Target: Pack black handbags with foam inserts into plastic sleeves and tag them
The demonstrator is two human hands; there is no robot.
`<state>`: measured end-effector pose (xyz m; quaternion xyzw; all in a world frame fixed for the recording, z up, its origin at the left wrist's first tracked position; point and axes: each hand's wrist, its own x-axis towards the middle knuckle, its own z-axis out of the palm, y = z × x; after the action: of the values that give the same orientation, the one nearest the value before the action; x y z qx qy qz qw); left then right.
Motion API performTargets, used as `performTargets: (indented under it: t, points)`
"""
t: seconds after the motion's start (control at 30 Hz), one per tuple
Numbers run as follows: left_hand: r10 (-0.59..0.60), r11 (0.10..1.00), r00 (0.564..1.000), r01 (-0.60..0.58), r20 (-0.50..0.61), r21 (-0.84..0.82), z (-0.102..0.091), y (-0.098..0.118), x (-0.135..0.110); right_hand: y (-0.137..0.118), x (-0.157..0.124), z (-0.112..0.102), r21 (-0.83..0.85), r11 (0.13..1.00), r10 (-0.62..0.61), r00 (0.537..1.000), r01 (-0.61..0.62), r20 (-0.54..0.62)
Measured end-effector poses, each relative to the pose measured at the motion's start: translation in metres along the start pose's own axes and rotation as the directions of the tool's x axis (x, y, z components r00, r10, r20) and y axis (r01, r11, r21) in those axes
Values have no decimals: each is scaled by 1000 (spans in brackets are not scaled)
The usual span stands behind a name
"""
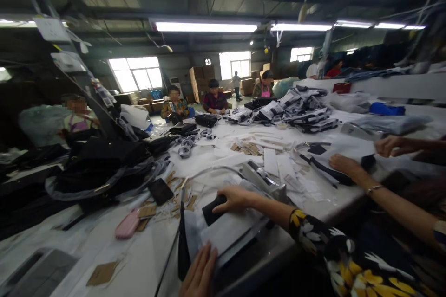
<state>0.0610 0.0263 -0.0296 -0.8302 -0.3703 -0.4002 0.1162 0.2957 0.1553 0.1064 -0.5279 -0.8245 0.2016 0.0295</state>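
In front of me lies a black bag (183,253) partly covered with white wrapping sheet (228,231), its thin handle arching above. My left hand (199,271) rests on the near edge of the wrapping with its fingers stretched out flat. Over the far side of the bag, my right hand (234,199) grips a small flat black piece (212,209) between thumb and fingers. A grey tape dispenser (266,181) stands just beyond my right wrist. Another flat black piece (160,191) lies on the table to the left.
At the right, a co-worker's hands (344,167) work on another wrapped bag (329,169). Black bags (101,167) pile up on the left, wrapped ones (306,111) at the back. A pink case (127,224), cardboard scraps (101,273) and a grey object (45,273) lie nearer.
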Motion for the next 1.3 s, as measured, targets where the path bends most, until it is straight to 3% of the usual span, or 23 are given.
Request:
performTargets:
  t: [0.07,0.17,0.27,0.37,0.43,0.47,0.53,0.63,0.7,0.8,0.9,0.97,1.03,1.1,1.23,1.3]
  points:
    - [-50,997,998,52,32,-54,-17,9,-1,-11,-15,-6,-29,994,-111,978,107,-180]
    - [-139,983,990,142,32,-118,-49,17,1,-24,-39,-1,-129,955,-298,840,269,-454]
    - [-248,959,964,231,-97,-165,-82,18,5,-28,-56,22,-180,938,-347,776,298,-527]
    - [-439,891,858,379,-267,-249,-106,18,14,-25,-64,46,-172,938,-345,746,302,-570]
    - [-535,838,786,446,-310,-314,-115,16,24,-23,-66,54,-161,936,-345,726,313,-595]
    - [-566,815,773,475,-285,-332,-116,14,29,-23,-66,54,-160,934,-350,724,320,-594]
    - [-588,784,795,516,-147,-345,-114,8,40,-22,-65,51,-164,933,-356,746,321,-562]
    - [-553,756,827,547,95,-358,-101,-4,53,-24,-58,39,-168,954,-300,827,249,-476]
    - [-572,752,810,582,132,-310,-92,-11,61,-27,-52,31,-190,962,-260,860,194,-440]
    - [-648,723,756,650,97,-233,-85,-18,72,-31,-44,24,-219,951,-298,833,218,-466]
    - [-720,643,690,706,83,-296,-87,-23,79,-35,-40,20,-182,934,-357,794,307,-492]
    - [-734,593,665,726,137,-348,-90,-27,80,-35,-38,20,-160,924,-380,790,347,-481]
    - [-710,579,674,724,206,-374,-95,-31,78,-35,-39,20,-156,917,-397,789,368,-470]
    - [-663,603,712,691,230,-399,-101,-35,76,-35,-41,22,-157,917,-396,786,367,-474]
    - [-583,639,802,554,134,-533,-122,-33,87,-38,-50,32,-187,927,-374,761,325,-530]
    - [-575,608,812,508,102,-610,-133,-33,101,-41,-54,38,-212,923,-385,727,322,-569]
